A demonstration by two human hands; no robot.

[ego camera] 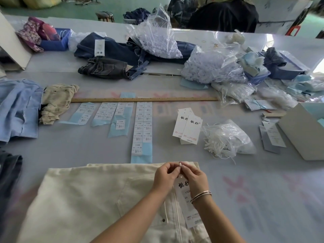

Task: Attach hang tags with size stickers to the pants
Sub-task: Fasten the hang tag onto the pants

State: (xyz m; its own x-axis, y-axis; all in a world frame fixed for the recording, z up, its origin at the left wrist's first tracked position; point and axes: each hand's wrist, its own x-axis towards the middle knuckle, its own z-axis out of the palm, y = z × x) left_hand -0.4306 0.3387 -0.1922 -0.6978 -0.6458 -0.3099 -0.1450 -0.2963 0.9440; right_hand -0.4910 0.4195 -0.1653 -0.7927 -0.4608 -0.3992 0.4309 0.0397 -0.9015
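Your table (263, 181) is wide, with a pale grey-lilac top bearing faint red and blue print. Its far edge runs across the upper part of your view. Beyond it the floor (112, 6) is green. A round stool (105, 16) stands there just past the edge, left of centre. A white panel (12, 44) leans at the table's left end. At far right, something orange-red (293, 29) shows. Light is even and diffuse; glare marks the far right tabletop.

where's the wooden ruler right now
In the head view, the wooden ruler lies across the table's middle, just beyond the sticker sheets, its left end by the crumpled beige garment.
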